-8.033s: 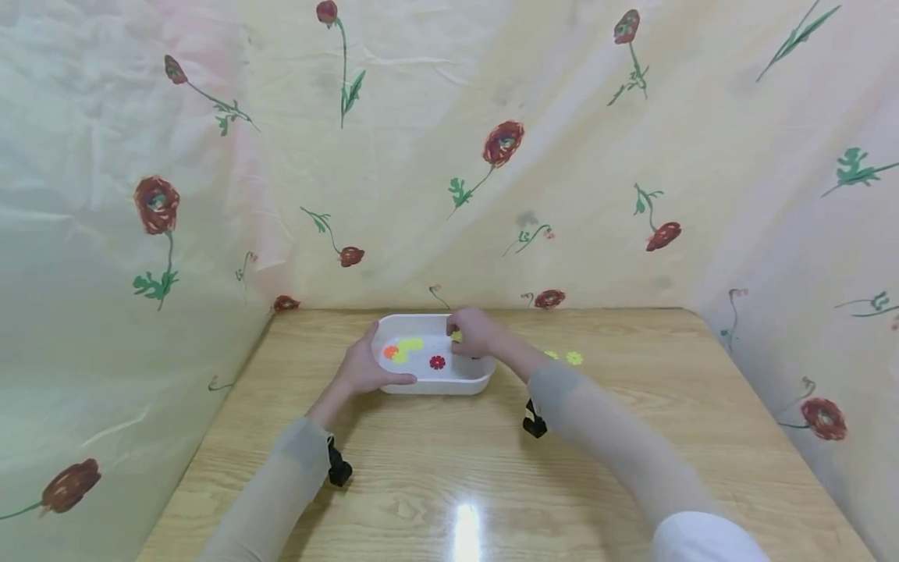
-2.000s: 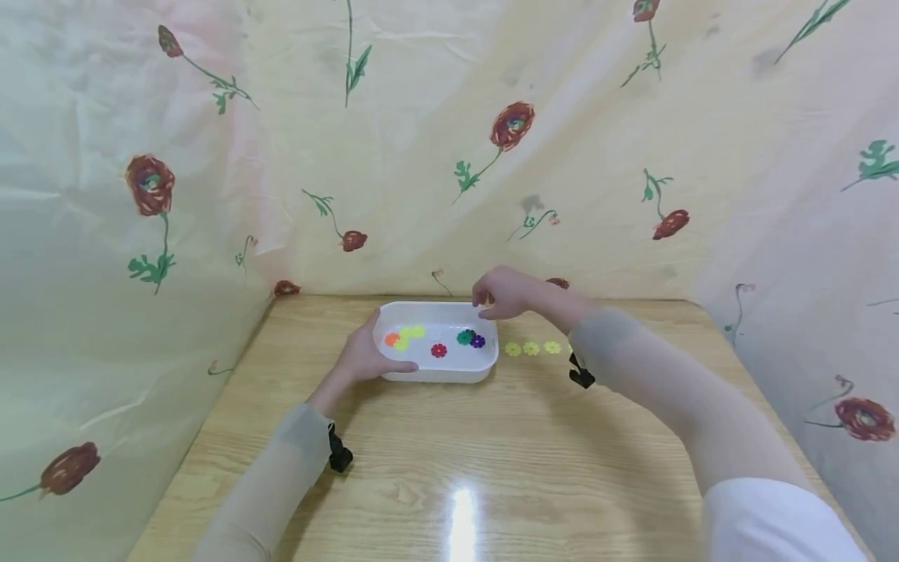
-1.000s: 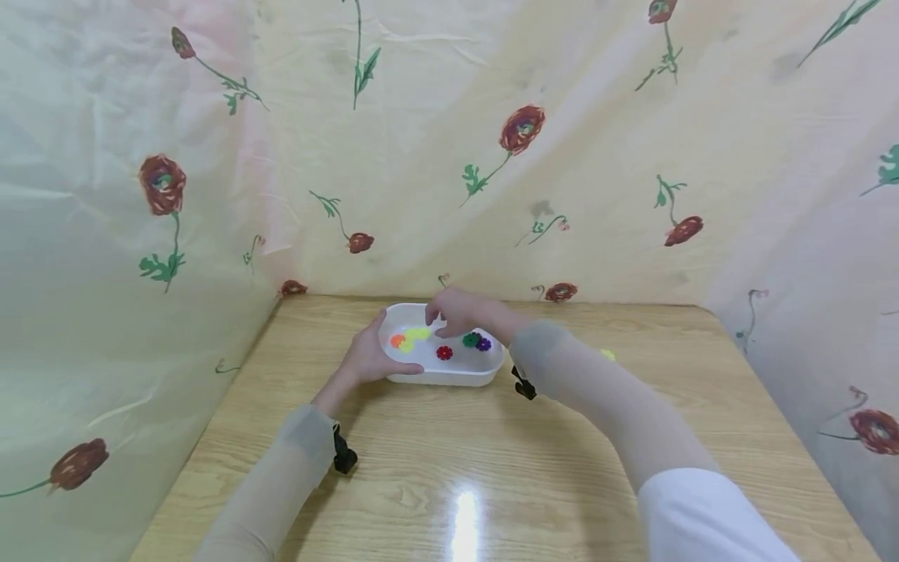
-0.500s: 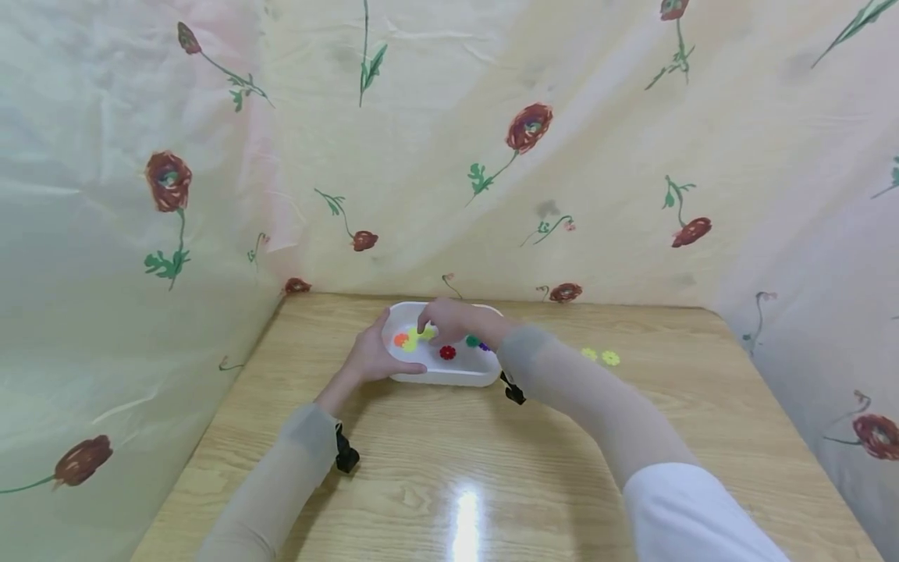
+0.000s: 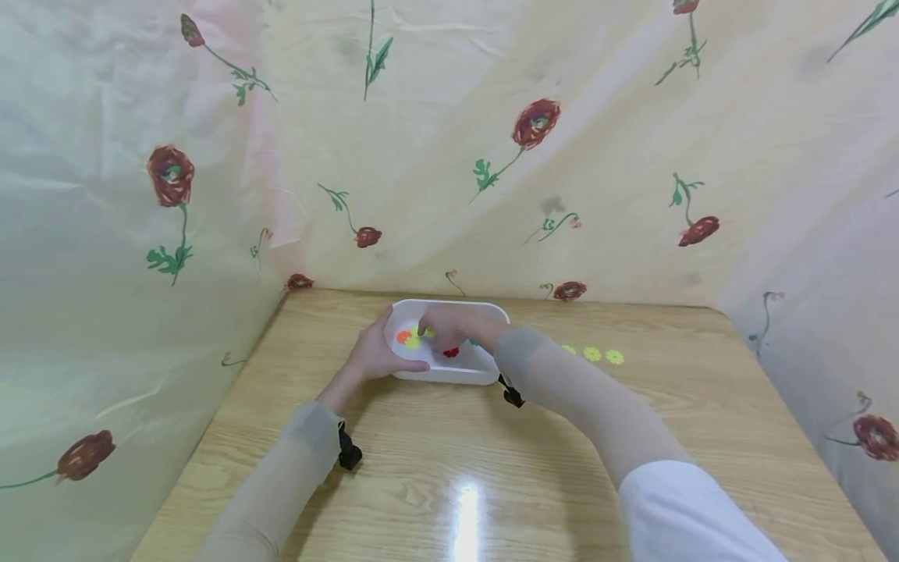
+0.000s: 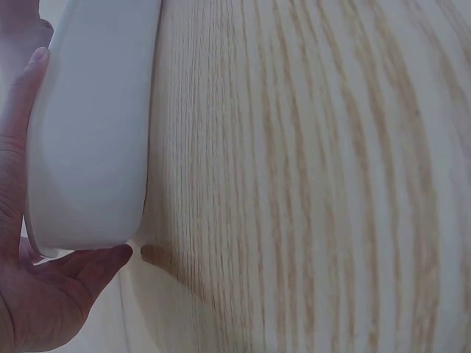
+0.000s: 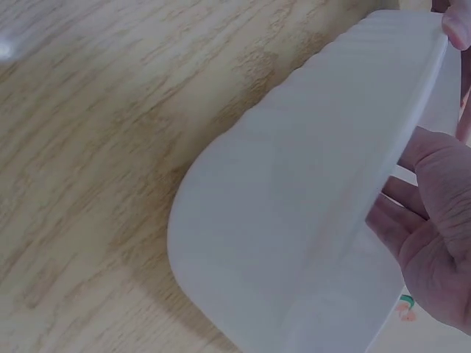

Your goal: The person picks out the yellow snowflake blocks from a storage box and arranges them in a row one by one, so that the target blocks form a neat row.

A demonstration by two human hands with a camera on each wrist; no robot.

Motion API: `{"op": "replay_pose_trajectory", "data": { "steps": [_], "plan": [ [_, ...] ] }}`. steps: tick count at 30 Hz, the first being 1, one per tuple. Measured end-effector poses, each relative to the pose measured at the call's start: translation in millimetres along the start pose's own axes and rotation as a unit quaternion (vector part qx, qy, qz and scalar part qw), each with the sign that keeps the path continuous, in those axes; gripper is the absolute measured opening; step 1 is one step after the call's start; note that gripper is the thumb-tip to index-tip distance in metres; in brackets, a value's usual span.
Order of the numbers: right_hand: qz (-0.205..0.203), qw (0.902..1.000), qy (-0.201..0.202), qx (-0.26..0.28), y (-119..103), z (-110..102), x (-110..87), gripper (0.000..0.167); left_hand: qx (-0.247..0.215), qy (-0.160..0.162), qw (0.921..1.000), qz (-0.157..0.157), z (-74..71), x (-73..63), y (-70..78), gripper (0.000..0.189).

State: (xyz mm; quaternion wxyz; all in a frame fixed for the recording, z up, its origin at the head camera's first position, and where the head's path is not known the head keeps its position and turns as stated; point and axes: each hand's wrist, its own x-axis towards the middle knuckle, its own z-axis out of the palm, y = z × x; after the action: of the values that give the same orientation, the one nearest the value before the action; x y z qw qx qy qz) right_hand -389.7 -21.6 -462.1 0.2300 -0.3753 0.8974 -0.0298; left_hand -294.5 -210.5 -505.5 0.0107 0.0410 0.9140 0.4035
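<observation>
In the head view my left hand (image 5: 375, 355) holds the left end of a white plastic container (image 5: 449, 376), thumb along the front rim and fingers around the end. The left wrist view shows fingertips under the container's corner. My right hand (image 5: 449, 324) reaches down inside it, fingertips at the yellow flower-shaped discs (image 5: 413, 341); I cannot tell whether they pinch one. Beside these lies an orange disc (image 5: 403, 337). A red disc (image 5: 451, 353) and a green disc (image 5: 473, 342) are partly covered by the right hand. The container wall hides the right fingertips in the right wrist view.
On the wooden table (image 5: 421, 453), right of the container, several yellow flower-shaped discs (image 5: 592, 353) lie in a row, partly behind the right forearm. A flower-printed cloth (image 5: 421, 156) stands behind and at both sides of the table.
From above the container's back right rim, my right hand has moved left and down among the yellow discs. More yellow discs show on the table than eight seconds ago. The left hand keeps its hold.
</observation>
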Motion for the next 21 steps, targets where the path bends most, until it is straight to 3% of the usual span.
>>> {"op": "replay_pose_trajectory", "data": {
  "steps": [12,21],
  "plan": [
    [-0.012,0.9978,0.046,-0.046,4.5,7.7,-1.0,0.034,0.003,-0.004,1.0,-0.007,0.7,1.2,-1.9,0.136],
    [-0.02,0.9971,0.07,-0.025,8.1,11.1,0.9,0.022,-0.016,0.0,0.9999,-0.002,0.5,-0.5,0.0,0.136]
  ]
}}
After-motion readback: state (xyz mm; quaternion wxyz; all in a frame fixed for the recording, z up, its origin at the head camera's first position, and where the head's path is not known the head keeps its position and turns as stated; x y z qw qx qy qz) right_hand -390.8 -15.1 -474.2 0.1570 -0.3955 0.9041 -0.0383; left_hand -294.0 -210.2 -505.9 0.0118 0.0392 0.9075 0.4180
